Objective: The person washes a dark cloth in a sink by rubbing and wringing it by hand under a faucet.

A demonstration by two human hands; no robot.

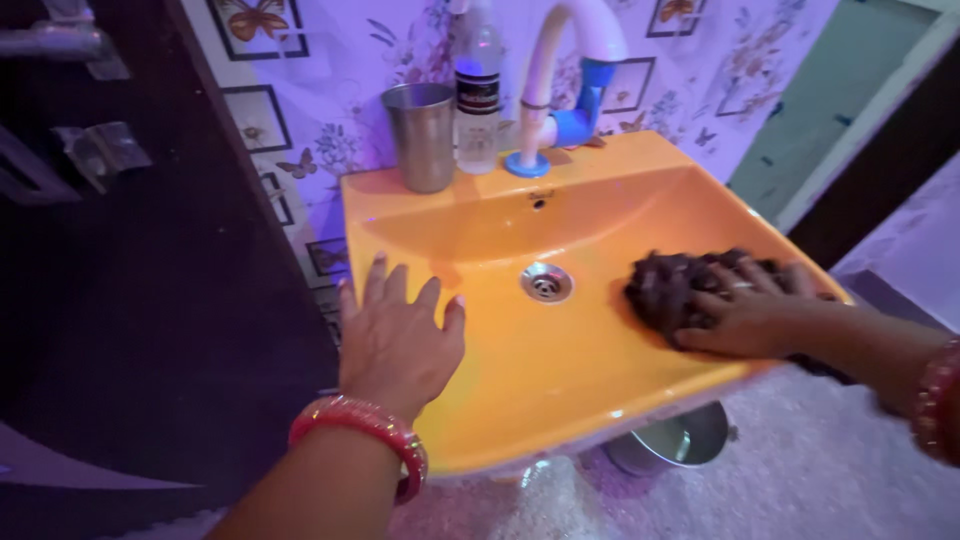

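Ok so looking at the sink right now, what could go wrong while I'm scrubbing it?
The steel tumbler and the clear bottle stand on the back ledge of the orange sink, beside the tap; a wide sweep of the dark scrubber under the right hand might knock them into the basin. The left hand braces flat on the front rim; if that surface is wet, it could slip. Loose bits of scrubber may also wash toward the drain.

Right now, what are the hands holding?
The right hand presses a dark scrubber from above, fingers spread over it. The left hand rests flat on the orange sink.
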